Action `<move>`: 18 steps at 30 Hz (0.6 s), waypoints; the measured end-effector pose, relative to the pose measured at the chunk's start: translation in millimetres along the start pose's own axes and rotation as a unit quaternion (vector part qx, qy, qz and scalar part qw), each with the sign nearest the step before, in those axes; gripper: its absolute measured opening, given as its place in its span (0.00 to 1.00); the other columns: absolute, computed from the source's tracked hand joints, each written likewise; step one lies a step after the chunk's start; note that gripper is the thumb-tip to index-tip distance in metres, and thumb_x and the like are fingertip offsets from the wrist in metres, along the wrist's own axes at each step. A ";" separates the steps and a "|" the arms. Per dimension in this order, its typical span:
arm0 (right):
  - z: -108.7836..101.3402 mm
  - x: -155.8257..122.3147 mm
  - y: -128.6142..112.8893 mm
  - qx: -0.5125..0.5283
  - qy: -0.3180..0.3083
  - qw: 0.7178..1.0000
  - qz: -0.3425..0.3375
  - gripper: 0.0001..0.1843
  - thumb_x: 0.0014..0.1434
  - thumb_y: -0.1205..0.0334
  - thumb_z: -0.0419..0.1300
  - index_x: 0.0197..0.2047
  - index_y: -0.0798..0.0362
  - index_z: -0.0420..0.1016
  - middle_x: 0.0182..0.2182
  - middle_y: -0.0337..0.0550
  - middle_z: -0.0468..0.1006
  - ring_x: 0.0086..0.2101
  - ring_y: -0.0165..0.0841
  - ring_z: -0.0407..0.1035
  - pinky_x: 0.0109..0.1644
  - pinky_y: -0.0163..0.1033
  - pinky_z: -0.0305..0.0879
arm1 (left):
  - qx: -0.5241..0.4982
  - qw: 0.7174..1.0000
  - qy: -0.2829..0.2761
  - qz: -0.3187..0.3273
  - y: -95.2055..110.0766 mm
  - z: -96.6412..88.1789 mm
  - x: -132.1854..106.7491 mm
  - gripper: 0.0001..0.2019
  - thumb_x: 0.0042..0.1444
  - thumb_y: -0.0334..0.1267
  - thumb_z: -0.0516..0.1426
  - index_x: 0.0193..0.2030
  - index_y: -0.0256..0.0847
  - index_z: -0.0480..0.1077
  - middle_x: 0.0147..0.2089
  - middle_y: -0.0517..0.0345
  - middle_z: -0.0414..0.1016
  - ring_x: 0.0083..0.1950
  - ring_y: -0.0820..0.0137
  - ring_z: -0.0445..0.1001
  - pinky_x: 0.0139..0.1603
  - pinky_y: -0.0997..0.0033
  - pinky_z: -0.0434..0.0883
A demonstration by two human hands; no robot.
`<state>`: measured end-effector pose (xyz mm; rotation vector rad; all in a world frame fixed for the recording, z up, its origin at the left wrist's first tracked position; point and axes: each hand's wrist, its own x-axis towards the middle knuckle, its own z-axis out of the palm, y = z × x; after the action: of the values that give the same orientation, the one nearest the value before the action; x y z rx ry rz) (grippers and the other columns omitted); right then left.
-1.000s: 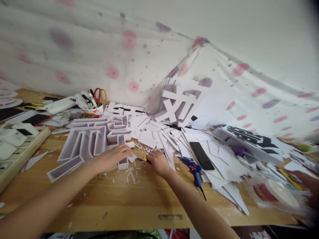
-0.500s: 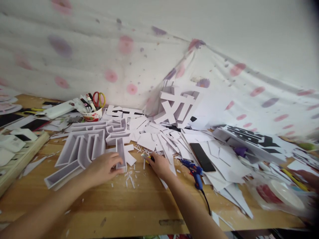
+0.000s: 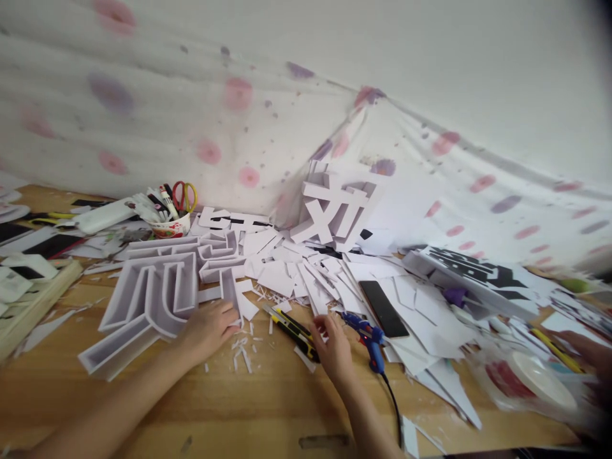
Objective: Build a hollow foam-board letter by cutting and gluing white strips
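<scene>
A large white foam-board character (image 3: pixel 150 296) with raised walls lies at the left of the table. My left hand (image 3: pixel 210 331) is closed around the lower end of its right-hand upright stroke. The yellow-and-black utility knife (image 3: pixel 292 331) lies slanted on the wood, its blade pointing to the upper left. Just right of its handle is my right hand (image 3: pixel 333 347), fingers bent and apart, holding nothing. Beyond that hand sits a blue glue gun (image 3: pixel 366 335) with a black cord. Small white scraps (image 3: pixel 243 354) are strewn between my hands.
A black phone (image 3: pixel 384 309) lies on white board sheets. Offcuts are piled in the middle. Another white character (image 3: pixel 335 207) leans at the back. A cup (image 3: pixel 171 226) holds scissors and pens. At far right, another person's hand (image 3: pixel 583 350) is near a yellow tool (image 3: pixel 557 350) and a tape roll (image 3: pixel 540 382).
My right hand has let go of the utility knife, which now lies on the table, and has drawn back to the right. My left hand stays at the character's stroke.
</scene>
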<state>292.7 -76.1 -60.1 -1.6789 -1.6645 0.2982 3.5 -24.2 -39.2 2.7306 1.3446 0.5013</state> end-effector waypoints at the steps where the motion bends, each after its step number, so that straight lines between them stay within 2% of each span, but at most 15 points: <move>1: -6.2 -6.3 5.5 0.009 0.018 1.000 0.017 0.13 0.59 0.53 0.51 0.32 0.52 0.68 0.28 0.43 0.72 0.29 0.35 0.66 0.35 0.38 0.62 | -0.004 1.000 0.010 0.002 0.0 0.2 0.8 0.08 0.56 0.35 0.54 0.26 0.42 0.67 0.31 0.58 0.69 0.35 0.66 0.69 0.34 0.67 0.63; 7: -31.1 -37.7 36.6 0.027 0.178 0.971 0.156 0.17 0.57 0.46 0.51 0.31 0.51 0.65 0.25 0.39 0.69 0.26 0.34 0.63 0.31 0.38 0.59 | 0.005 0.996 0.080 0.034 0.2 0.9 0.9 0.11 0.58 0.39 0.52 0.26 0.41 0.66 0.28 0.59 0.67 0.32 0.67 0.66 0.34 0.67 0.63; 10: -37.5 -44.0 50.4 -0.036 0.249 0.953 0.169 0.16 0.54 0.45 0.52 0.27 0.49 0.59 0.24 0.38 0.63 0.26 0.34 0.60 0.32 0.40 0.59 | 0.018 0.993 0.099 0.067 1.0 -1.0 0.2 0.12 0.59 0.38 0.51 0.25 0.41 0.65 0.27 0.59 0.66 0.31 0.68 0.65 0.33 0.68 0.62; 13: -42.6 -42.6 61.6 -0.103 0.313 0.929 0.166 0.17 0.50 0.44 0.54 0.28 0.48 0.57 0.26 0.41 0.63 0.32 0.39 0.60 0.37 0.45 0.60 | -0.009 0.989 0.118 0.083 1.4 -4.6 0.4 0.12 0.59 0.37 0.51 0.24 0.41 0.64 0.26 0.60 0.65 0.30 0.70 0.65 0.31 0.70 0.61; 15: -45.5 -37.9 68.3 -0.133 0.321 0.923 0.163 0.19 0.47 0.42 0.54 0.30 0.50 0.60 0.28 0.46 0.65 0.36 0.44 0.61 0.41 0.49 0.60 | -0.062 0.987 0.131 0.065 1.6 -7.1 1.5 0.11 0.59 0.38 0.51 0.25 0.41 0.64 0.25 0.62 0.64 0.28 0.72 0.64 0.30 0.72 0.61; 18: -49.6 -27.6 77.5 -0.148 0.265 0.937 0.171 0.23 0.43 0.41 0.55 0.32 0.53 0.65 0.30 0.52 0.70 0.37 0.48 0.64 0.42 0.52 0.60 | -0.135 0.981 0.137 0.027 2.5 -9.6 4.0 0.11 0.59 0.40 0.51 0.26 0.41 0.63 0.23 0.66 0.60 0.24 0.76 0.61 0.27 0.75 0.60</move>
<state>379.6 -109.5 -83.7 -2.0477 -1.0496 -0.2445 4.7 -23.5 -28.6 2.5481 1.1497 1.0167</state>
